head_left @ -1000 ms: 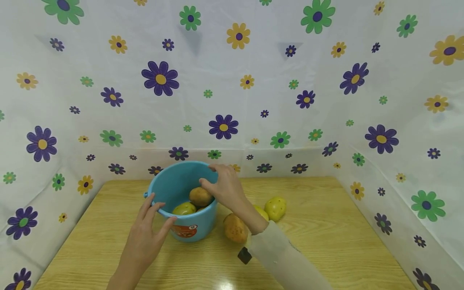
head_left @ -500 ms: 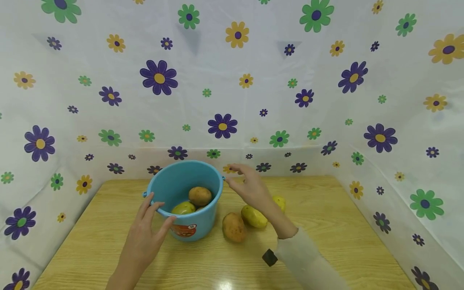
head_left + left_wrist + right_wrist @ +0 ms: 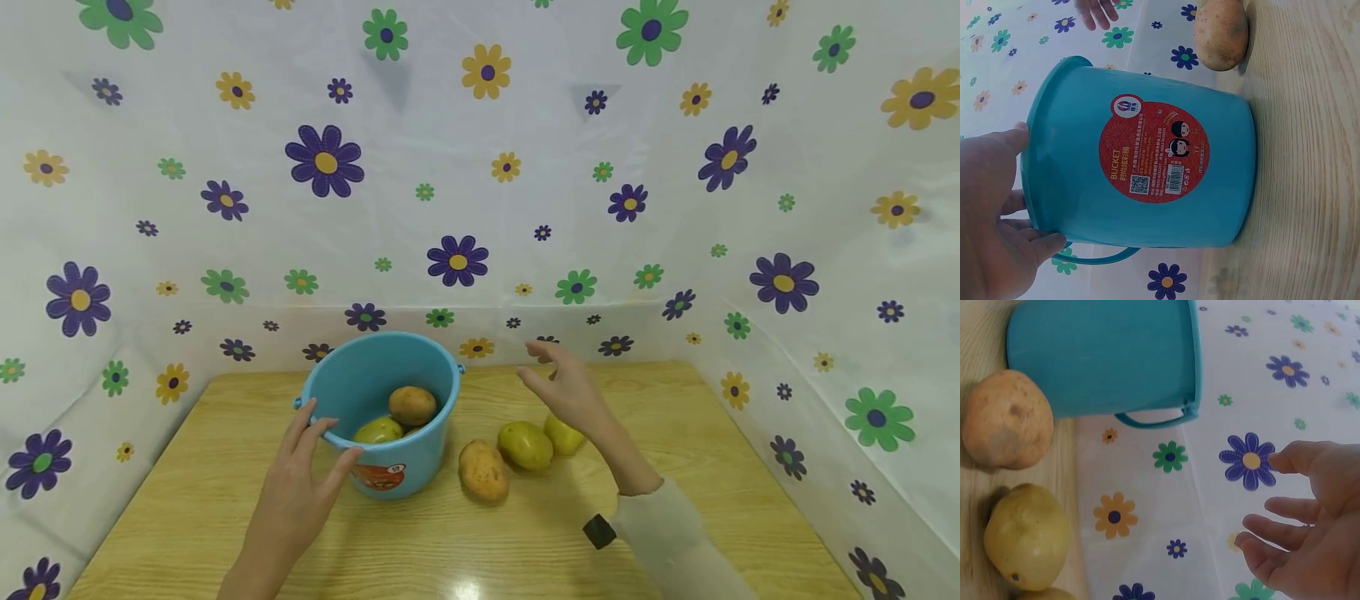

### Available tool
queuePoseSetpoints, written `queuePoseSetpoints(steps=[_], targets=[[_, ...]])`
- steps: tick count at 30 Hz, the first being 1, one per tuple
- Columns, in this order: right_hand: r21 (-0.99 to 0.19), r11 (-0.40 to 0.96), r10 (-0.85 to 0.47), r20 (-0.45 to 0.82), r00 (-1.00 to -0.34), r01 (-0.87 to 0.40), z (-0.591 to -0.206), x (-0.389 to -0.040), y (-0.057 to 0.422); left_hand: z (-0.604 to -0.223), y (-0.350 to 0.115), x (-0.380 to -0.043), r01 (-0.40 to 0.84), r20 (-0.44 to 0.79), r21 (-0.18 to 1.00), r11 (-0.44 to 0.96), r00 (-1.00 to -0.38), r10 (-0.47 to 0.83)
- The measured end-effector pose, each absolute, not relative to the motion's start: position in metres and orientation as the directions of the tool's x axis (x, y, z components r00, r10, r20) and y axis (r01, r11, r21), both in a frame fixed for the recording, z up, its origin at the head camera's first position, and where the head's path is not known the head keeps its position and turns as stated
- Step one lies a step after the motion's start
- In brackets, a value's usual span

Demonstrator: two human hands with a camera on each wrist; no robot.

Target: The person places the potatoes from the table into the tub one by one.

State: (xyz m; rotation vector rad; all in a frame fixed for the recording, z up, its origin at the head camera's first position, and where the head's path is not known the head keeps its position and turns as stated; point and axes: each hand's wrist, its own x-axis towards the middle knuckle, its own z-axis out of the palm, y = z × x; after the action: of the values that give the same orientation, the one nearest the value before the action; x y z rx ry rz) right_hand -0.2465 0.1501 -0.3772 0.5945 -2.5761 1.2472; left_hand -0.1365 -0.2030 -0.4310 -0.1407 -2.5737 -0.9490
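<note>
Bucket of blue plastic [image 3: 427,468], upright on the pale wood-grained table [image 3: 712,467], with an oval brown potato [image 3: 412,406] and a smooth yellow-green lump [image 3: 378,430], perhaps fruit, inside. At its rim, a left hand [image 3: 291,492] with fingers and thumb bent round the edge. Over the table, a right hand [image 3: 573,390] bare of any load, thumb and fingers wide apart, above the farther yellow-green rounded piece [image 3: 562,435]. Just beside that, a nearer yellow-green oblong piece [image 3: 525,445]; touching or not, hard to tell. Closer to the bucket, but apart from it, a large blemished brown potato [image 3: 483,472]. Likeliest trouble: a tipped bucket, from too hard a tug at one side of the rim. Also possible: a rolling piece, from an off-centre touch on such a round, smooth skin. Might then bump its neighbour. Could also slip from a shallow fingertip hold.
</note>
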Motion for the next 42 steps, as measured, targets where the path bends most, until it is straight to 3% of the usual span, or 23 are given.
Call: queuePoseSetpoints(steps=[13,24,42], targets=[[-0.680,0.609,-0.237,0.335,-0.912,-0.408,-0.398,-0.252,0.195,-0.431,-0.202,-0.137,0.228,0.403,0.599,0.767,-0.914,-0.043],[-0.641,0.654,-0.299,0.271,-0.915,-0.403,-0.430,-0.259,0.228,-0.432,-0.203,-0.137,0.221,0.393,0.598,0.771,-0.919,-0.042],[-0.702,0.631,-0.363,0.108,-0.925,-0.329,-0.478,-0.273,0.252,-0.433,-0.204,-0.136,0.229,0.402,0.600,0.766,-0.914,-0.042]])
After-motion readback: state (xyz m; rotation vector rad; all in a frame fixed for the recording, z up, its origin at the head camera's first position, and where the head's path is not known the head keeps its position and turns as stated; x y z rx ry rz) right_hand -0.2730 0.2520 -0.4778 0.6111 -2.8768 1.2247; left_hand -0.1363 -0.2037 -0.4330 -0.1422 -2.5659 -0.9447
